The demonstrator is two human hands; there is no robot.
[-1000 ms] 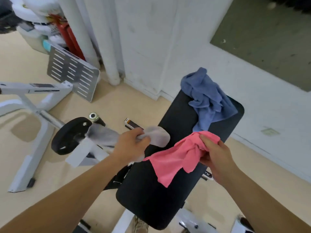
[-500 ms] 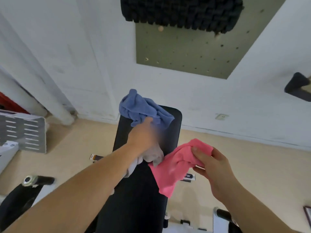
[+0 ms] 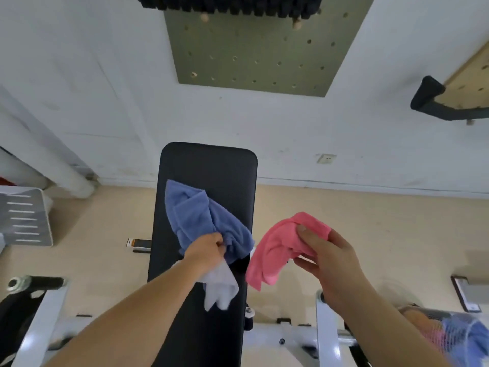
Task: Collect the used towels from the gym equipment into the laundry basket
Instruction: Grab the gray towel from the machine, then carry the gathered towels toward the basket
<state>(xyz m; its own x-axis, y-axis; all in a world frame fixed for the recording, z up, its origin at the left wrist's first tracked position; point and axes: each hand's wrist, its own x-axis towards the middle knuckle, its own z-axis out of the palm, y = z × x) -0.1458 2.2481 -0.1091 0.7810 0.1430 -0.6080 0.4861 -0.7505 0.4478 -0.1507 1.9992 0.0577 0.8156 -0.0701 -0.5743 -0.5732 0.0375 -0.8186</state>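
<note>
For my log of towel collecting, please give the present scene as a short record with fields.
left hand: closed on blue towel and white towel
right hand: fingers closed on pink towel
blue towel: lifted partly, over black bench pad
mesh basket: lower right corner, blurred, coloured cloth inside
wall: green pegboard

White wall (image 3: pixel 291 133) with green pegboard (image 3: pixel 251 54) above a beige floor (image 3: pixel 370 221).
</note>
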